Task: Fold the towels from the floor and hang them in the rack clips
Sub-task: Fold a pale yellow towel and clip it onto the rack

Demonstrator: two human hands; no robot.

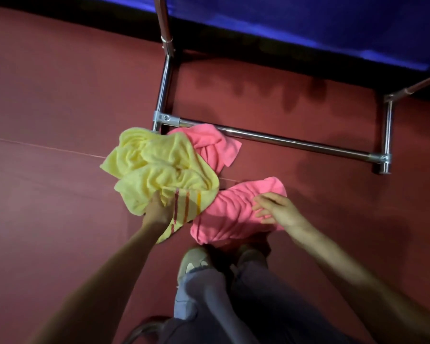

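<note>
A crumpled yellow towel (157, 167) with red and orange stripes near one end lies on the red floor. My left hand (158, 211) grips its lower edge beside the stripes. A pink towel (233, 212) lies bunched just right of it, near my feet. My right hand (276, 209) hovers over the pink towel's right part with fingers spread, holding nothing. A second pink towel (214, 145) lies behind the yellow one, against the rack's base bar. No rack clips are in view.
The chrome rack base (283, 141) runs across the floor behind the towels, with side tubes (165, 78) (387, 130) going away from me. A blue surface (308, 23) spans the top. My shoes (193, 261) stand just below the pink towel.
</note>
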